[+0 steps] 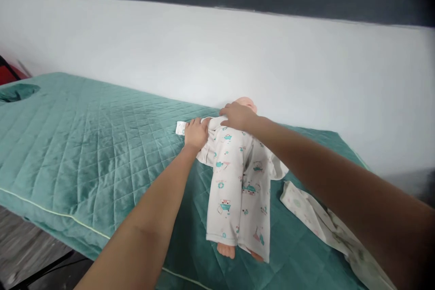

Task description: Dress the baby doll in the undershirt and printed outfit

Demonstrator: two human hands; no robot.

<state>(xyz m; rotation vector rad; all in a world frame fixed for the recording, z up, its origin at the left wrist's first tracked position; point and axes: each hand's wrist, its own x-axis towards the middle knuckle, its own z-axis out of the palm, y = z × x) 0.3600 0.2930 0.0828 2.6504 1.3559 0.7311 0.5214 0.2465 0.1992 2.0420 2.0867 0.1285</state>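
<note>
A baby doll [245,101] lies on its back, its head toward the wall and its bare feet [226,250] toward me. It wears white trousers [226,186] printed with small teal and pink pictures, and a white shirt [205,156]. My left hand [197,134] is closed around the shirt's sleeve at the doll's arm; the printed cuff [180,128] sticks out beyond it. Across the upper chest, just below the head, my right hand [239,116] has its fingers bent onto the shirt. Much of the doll's face and neck is hidden by that hand.
A green quilted cover [112,145] with pale piping spreads over the bed. To the right of the doll lies another crumpled white printed garment [316,217], partly under my right forearm. A white wall [152,50] runs behind the bed. At far left the cover has a hole [18,93].
</note>
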